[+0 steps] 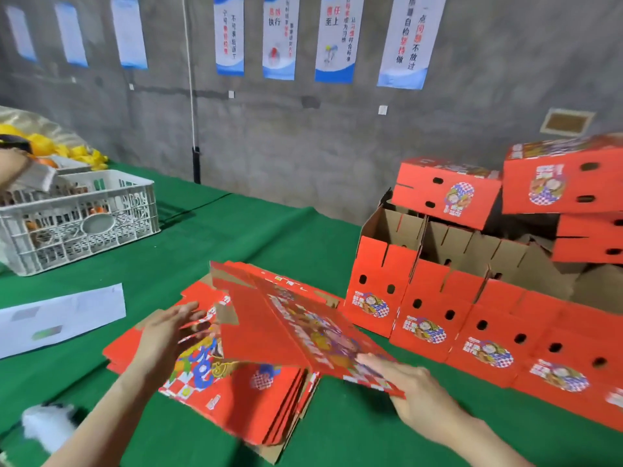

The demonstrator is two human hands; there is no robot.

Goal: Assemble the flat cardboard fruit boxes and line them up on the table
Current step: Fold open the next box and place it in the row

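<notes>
We have the top flat box [296,332] tilted up off the stack [236,399] on the table [303,237]. Our left hand [172,335] is spread-fingered at its left edge, and our right hand [414,389] lays straight fingers on its near edge. We should steady the stack, lift the box clear, then square it open beside the assembled boxes [421,318].

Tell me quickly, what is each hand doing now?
Left hand: open, straight fingers touching the tilted flat box.
Right hand: open, straight fingers on that box's near edge.
</notes>
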